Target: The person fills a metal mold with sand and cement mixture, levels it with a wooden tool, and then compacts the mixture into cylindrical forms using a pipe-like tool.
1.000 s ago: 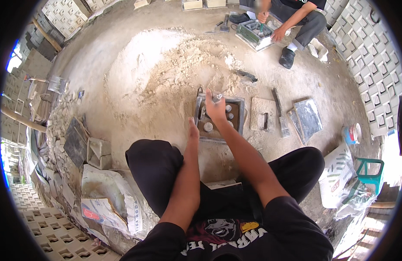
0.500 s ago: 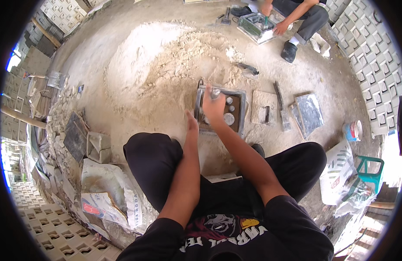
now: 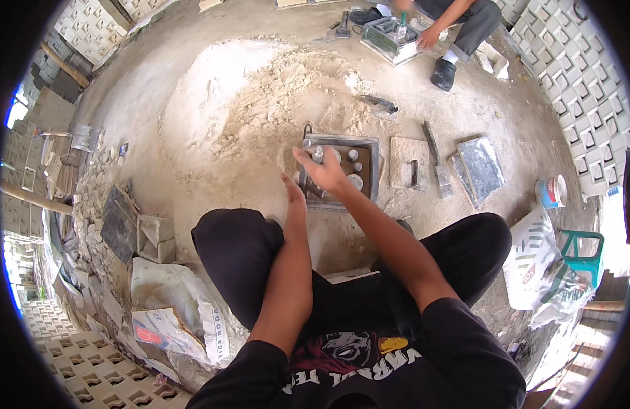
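Note:
In front of my knees lies a rectangular dark-framed mould [image 3: 375, 170] with a brown fill and several round grey pieces [image 3: 354, 181] standing in it. My right hand [image 3: 321, 170] is over the mould's left part, its fingers closed around a shiny grey cylinder-like piece [image 3: 318, 154]. Whether that piece touches the fill is hidden by the hand. Beside the mould's left edge, my left hand [image 3: 294, 190] is open, fingers stretched forward with nothing in them.
A pile of pale sandy powder [image 3: 260, 82] spreads beyond the mould. To the right lie a board with a handle [image 3: 409, 163], a long flat tool [image 3: 435, 160] and dark plates [image 3: 480, 169]. A co-worker's hand [image 3: 428, 38] rests by another mould [image 3: 390, 42] at the far right.
My right hand has shifted left across the mould with the grey piece in its grip. The left hand stays beside the mould's left edge. The view has tilted slightly.

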The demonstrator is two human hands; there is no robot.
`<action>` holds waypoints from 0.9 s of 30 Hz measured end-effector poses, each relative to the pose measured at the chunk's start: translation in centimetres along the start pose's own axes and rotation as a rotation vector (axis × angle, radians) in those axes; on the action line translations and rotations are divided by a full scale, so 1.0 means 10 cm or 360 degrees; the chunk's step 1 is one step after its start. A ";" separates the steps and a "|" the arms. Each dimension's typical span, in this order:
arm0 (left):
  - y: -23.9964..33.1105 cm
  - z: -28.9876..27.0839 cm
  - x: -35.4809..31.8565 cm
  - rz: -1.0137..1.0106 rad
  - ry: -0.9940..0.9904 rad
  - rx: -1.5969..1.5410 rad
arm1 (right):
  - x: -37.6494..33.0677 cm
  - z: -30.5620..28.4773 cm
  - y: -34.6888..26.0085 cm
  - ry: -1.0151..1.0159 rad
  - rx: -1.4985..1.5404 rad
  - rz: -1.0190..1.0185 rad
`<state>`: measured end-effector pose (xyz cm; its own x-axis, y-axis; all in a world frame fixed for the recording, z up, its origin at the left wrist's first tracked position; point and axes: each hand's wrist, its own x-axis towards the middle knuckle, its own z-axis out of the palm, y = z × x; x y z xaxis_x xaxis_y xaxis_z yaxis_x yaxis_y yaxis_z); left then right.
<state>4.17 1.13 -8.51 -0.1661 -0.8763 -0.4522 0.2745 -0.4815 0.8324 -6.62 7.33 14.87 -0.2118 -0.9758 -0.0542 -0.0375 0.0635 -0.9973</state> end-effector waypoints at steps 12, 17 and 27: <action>0.54 0.30 -0.56 -0.0123 0.0117 -0.0007 | 0.01 -0.31 0.24 -0.0309 -0.0130 0.0162; 0.38 0.12 -0.49 -0.0026 0.0208 0.0223 | -0.28 -0.34 -0.30 -0.0205 0.0161 0.0192; 0.30 0.27 -0.53 0.0015 0.0296 0.0582 | -0.09 -0.65 0.50 0.0349 -0.0058 0.0132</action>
<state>3.32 4.37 -2.77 0.0184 -0.8845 -0.4661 -0.0853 -0.4659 0.8807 -12.92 9.88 10.31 -0.4228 -0.8983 -0.1194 -0.0457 0.1528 -0.9872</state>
